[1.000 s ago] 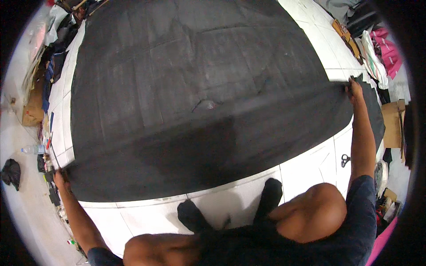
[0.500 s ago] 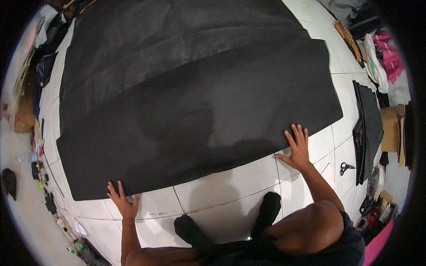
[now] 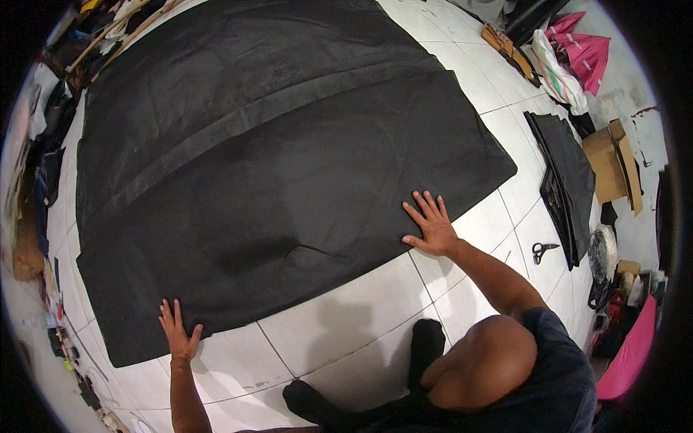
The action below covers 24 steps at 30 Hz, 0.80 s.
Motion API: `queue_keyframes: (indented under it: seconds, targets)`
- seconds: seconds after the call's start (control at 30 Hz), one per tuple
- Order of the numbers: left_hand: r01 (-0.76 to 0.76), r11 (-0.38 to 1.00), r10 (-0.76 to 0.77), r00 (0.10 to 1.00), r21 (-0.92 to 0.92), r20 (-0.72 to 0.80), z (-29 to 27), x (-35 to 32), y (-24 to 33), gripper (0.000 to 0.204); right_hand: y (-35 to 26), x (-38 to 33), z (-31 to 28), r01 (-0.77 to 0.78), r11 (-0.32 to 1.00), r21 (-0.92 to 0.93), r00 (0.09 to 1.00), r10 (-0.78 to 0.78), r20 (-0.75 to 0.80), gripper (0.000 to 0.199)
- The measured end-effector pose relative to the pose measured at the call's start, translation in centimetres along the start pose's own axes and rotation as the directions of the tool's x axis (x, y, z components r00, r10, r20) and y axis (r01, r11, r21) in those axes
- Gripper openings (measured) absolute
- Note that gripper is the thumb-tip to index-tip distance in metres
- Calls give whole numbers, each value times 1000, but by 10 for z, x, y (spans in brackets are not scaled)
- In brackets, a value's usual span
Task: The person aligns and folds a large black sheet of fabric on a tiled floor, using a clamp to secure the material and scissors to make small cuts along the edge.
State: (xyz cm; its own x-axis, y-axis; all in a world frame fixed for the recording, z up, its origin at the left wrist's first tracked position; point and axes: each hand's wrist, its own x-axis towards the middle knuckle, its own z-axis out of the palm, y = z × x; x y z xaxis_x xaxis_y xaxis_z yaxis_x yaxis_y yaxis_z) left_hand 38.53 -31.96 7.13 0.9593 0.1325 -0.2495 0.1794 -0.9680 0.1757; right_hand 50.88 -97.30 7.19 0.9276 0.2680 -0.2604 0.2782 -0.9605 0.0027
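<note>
A large sheet of black material (image 3: 325, 159), looking like fabric or thin leather, lies over the white tiled floor, with a long fold line running across it. My left hand (image 3: 179, 333) rests at its near left edge, fingers spread flat on the sheet. Farther right, my right hand (image 3: 433, 227) lies flat with fingers apart on the near edge. Neither hand grips anything. Between them a small wrinkle (image 3: 314, 250) dents the sheet. My feet in black socks stand on the tiles just short of the near edge.
Black scissors (image 3: 545, 251) lie on the floor at right, near folded black material (image 3: 567, 187). Behind stand a cardboard box (image 3: 610, 162), a white striped bag (image 3: 556, 72) and pink fabric (image 3: 585, 50). Assorted small items line the left side, with wooden sticks (image 3: 119, 36) at the far left.
The view has turned, so the scene sits tilted and shifted left. Both hands remain flat on the near edge. A small wrinkle now shows in the sheet between them.
</note>
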Motion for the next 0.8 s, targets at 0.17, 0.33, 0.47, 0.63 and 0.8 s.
queue_keyframes:
  seconds: [0.17,0.33,0.47,0.63,0.8]
  targets:
    - [58,992,-26,966,116,-257,9,0,-27,79,-3,-2,-22,17,1000,9,995,-16,-99,79]
    - [466,504,-857,371,-727,-357,41,-28,-71,72,36,-41,0,-483,674,559,670,696,-260,50]
    - [270,-250,-809,470,-930,353,27,-44,-128,57,63,-27,14,-397,-268,878,506,734,453,47]
    - [-133,-628,-415,891,-767,185,14,-8,-132,41,158,-11,50,12,-570,821,712,582,393,32]
    - [-232,-467,-642,752,-853,147,-47,-44,-110,48,134,-13,29,234,-657,716,806,543,235,43]
